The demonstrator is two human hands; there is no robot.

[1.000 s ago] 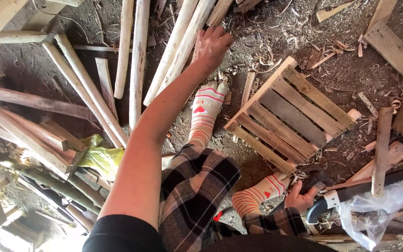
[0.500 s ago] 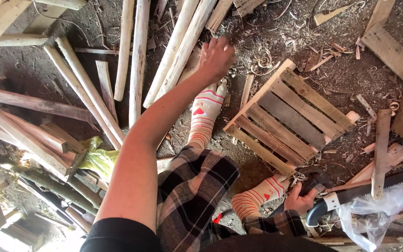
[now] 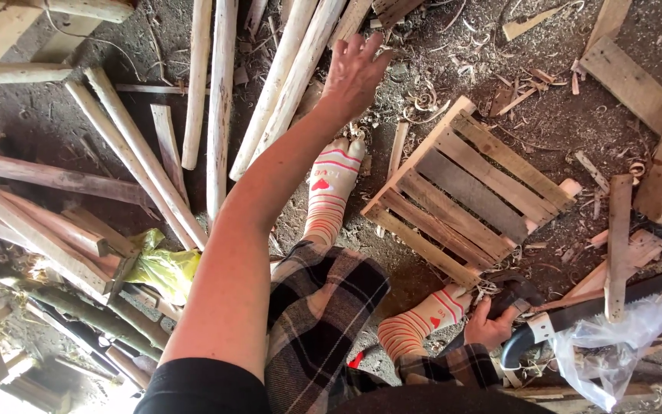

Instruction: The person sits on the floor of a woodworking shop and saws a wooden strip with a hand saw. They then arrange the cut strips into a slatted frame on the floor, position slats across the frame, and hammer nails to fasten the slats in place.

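Left hand point(image 3: 355, 70): my fingers spread, released, hovering just beside the peeled poles point(image 3: 294, 73); bare dirt with shavings lies to its right.
Right hand point(image 3: 490, 325): clenched on the saw handle point(image 3: 522, 343) near my foot.
Slatted crate point(image 3: 465, 192): between both hands, its near edge just above my right hand.
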